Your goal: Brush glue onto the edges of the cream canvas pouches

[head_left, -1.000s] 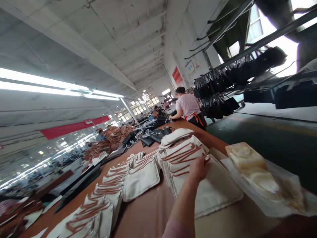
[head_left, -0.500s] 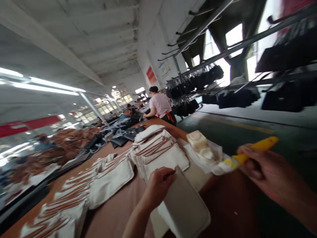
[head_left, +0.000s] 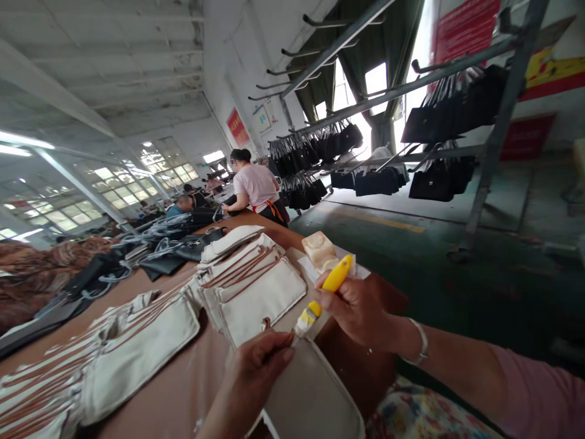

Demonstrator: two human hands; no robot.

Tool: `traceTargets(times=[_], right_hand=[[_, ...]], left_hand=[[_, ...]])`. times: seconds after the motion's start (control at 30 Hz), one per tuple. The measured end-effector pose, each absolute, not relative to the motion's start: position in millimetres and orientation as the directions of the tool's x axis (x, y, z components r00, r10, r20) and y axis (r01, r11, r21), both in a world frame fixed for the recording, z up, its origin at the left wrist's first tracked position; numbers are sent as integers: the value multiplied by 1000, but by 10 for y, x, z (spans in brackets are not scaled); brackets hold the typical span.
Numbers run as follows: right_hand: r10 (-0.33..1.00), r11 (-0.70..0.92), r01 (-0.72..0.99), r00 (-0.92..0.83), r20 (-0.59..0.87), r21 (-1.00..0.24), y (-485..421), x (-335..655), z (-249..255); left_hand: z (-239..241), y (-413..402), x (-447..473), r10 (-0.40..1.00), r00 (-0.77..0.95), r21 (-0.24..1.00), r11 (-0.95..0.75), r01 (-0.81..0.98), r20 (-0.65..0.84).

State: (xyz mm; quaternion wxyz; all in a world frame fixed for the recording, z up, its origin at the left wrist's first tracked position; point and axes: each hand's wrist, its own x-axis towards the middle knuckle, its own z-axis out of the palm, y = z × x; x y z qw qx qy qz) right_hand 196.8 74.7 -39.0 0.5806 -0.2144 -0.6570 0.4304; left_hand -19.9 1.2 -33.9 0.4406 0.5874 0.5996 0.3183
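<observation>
Brush [head_left: 337, 275], yellow hdl, slanting down in R hand [head_left: 363, 311], grip pinching hdl; bristles abt. at L fingertips, over top edge of pale panel [head_left: 315, 393]. L hand [head_left: 258, 369] pinching that edge, thumb to fingers. Stacked pale panels w/ brown straps [head_left: 262, 296] just beyond, on brown counter [head_left: 208, 366]. Cream block [head_left: 319, 245] behind brush. Farther: co-worker [head_left: 256, 185], black bags [head_left: 434, 122] on rack [head_left: 487, 134].
</observation>
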Motion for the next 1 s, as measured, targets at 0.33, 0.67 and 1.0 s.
traceTargets(times=[0.33, 0.67, 1.0], right_hand=[[747, 613, -138, -219, 627, -778, 736, 1999, -392], [891, 425, -258, -51, 451, -868, 974, 2169, -578], [854, 146, -366, -423, 304, -919, 659, 2215, -515]], left_hand=[[-433, -2, -135, 984, 62, 917, 130, 376, -165], [-419, -165, -34, 968, 140, 732, -248, 635, 207], [-512, -250, -30, 860, 312, 389, -471, 792, 404]])
